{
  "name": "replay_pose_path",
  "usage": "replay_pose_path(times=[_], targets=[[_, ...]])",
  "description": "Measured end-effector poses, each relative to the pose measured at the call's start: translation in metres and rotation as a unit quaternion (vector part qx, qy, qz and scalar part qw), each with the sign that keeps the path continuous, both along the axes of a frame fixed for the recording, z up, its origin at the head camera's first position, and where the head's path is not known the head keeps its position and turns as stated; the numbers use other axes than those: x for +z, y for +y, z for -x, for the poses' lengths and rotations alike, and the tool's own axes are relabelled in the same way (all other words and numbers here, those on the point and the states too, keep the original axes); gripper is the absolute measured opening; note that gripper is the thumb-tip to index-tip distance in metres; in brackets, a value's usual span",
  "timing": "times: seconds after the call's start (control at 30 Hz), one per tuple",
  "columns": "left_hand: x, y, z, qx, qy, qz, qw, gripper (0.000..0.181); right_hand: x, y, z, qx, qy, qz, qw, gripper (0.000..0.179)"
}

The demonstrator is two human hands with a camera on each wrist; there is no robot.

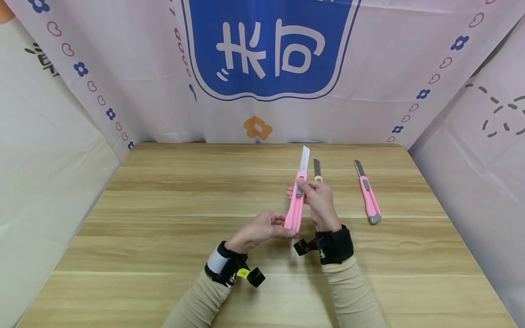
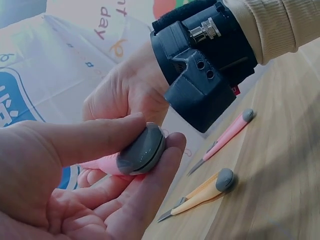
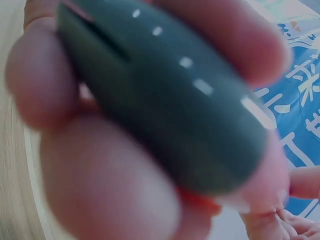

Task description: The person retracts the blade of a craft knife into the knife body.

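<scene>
A pink utility knife (image 1: 293, 212) is held up off the table, its blade (image 1: 305, 158) extended and pointing away from me. My left hand (image 1: 262, 228) pinches its rear end between thumb and fingers, at the grey end cap (image 2: 142, 150). Higher on the handle, my right hand (image 1: 321, 205) grips the knife, thumb by the grey slider. In the right wrist view the grey cap (image 3: 170, 100) looms large and blurred between fingertips. A yellow utility knife (image 2: 200, 195) lies on the table beneath my right hand, which partly covers it in the head view.
A second pink utility knife (image 1: 369, 196) lies to the right with its blade out. The wooden table (image 1: 164, 196) ends at a printed cloth (image 1: 164, 114) hanging behind it. Both wrists wear black straps with camera mounts.
</scene>
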State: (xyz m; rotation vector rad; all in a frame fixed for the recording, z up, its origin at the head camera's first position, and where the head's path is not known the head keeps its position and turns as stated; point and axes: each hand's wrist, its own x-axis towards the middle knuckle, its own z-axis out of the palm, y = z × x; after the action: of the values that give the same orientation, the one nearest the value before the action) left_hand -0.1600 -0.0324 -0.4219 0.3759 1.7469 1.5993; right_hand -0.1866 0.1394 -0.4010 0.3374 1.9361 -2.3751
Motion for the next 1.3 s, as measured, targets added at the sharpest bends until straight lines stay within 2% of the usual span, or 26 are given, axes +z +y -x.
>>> replay_pose_path(times=[0.17, 0.37, 0.73, 1.0, 1.3], targets=[[0.0009, -0.0007, 0.0006, -0.014, -0.014, -0.013, 0.9997, 0.038, -0.0002, 0.0, -0.0005, 0.002, -0.001, 0.003, 1.0, 0.033], [0.0036, -0.0013, 0.001, -0.01, -0.013, -0.014, 0.9998, 0.04, 0.0001, -0.0001, -0.0007, 0.012, -0.001, -0.002, 0.9999, 0.033], [0.0004, -0.0069, 0.0042, -0.062, -0.003, -0.073, 0.9954, 0.041, 0.0006, 0.0001, -0.0002, 0.038, -0.005, -0.011, 0.9992, 0.038], [0.0035, -0.0064, 0.0027, -0.047, -0.007, -0.064, 0.9968, 0.042, 0.0017, -0.0034, -0.0002, 0.047, -0.04, -0.013, 0.998, 0.041], [0.0042, -0.006, 0.0024, -0.043, -0.007, -0.057, 0.9974, 0.039, 0.0022, -0.0054, -0.0026, 0.043, -0.016, -0.004, 0.9989, 0.039]])
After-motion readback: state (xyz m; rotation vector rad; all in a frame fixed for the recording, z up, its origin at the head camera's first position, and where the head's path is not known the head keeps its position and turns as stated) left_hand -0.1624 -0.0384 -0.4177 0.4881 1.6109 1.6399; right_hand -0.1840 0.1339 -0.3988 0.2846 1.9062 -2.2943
